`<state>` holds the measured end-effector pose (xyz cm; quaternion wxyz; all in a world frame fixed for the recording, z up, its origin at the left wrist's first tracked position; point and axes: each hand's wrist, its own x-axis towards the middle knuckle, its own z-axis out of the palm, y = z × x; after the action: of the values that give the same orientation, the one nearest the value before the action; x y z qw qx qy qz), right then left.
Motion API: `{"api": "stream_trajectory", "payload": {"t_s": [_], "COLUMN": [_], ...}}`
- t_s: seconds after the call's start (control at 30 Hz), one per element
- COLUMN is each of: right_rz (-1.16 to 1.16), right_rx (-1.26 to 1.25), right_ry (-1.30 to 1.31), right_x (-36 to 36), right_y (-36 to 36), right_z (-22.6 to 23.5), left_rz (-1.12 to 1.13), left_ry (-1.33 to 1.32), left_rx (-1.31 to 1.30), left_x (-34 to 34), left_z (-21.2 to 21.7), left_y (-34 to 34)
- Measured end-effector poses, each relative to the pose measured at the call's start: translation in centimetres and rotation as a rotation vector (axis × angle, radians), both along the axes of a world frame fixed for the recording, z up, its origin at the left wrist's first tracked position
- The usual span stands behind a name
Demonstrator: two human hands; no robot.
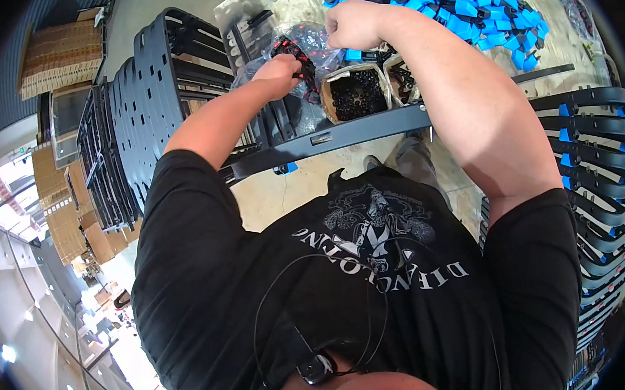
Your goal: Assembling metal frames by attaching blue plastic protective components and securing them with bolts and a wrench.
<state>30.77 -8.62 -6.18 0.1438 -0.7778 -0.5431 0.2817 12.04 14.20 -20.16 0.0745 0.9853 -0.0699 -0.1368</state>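
My left hand (279,75) is curled against a pile of small black-and-red parts (305,70) lying on a clear plastic bag (305,39). Its fingertips are hidden, so what they grip does not show. My right hand (355,25) is closed, knuckles up, just short of a heap of bright blue plastic parts (477,14). Whatever it holds cannot be made out. Between and below the hands stands an open bag of small black pieces (357,95), with a second open bag (402,79) to its right.
A dark metal bar (360,132) runs along the near edge of the work surface. Stacked black metal frames (143,74) stand at the left. More black frames with blue pieces (591,153) are stacked at the right. Flattened cardboard (62,65) lies farther left.
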Motion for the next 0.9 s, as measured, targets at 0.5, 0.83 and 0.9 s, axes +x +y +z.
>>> {"api": "stream_trajectory", "payload": {"t_s": [0.5,0.83,0.9], "right_rz": [-0.032,-0.133,-0.158], "right_rx": [-0.026,-0.076,-0.085], "right_ry": [0.014,0.131,0.146], "right_x": [1.0,1.5,1.3], "right_y": [-0.1,-0.4,-0.7], "right_z": [-1.0,-2.4,-2.0], "left_rz": [0.204,0.409,0.566], "left_ry": [-0.661,-0.419,-0.273], "left_rx": [-0.57,-0.634,-0.956], "left_x": [-9.3,-11.8,-11.9], "left_z": [22.3,21.7,21.9], "left_y": [-16.5,-19.0,-19.1]}}
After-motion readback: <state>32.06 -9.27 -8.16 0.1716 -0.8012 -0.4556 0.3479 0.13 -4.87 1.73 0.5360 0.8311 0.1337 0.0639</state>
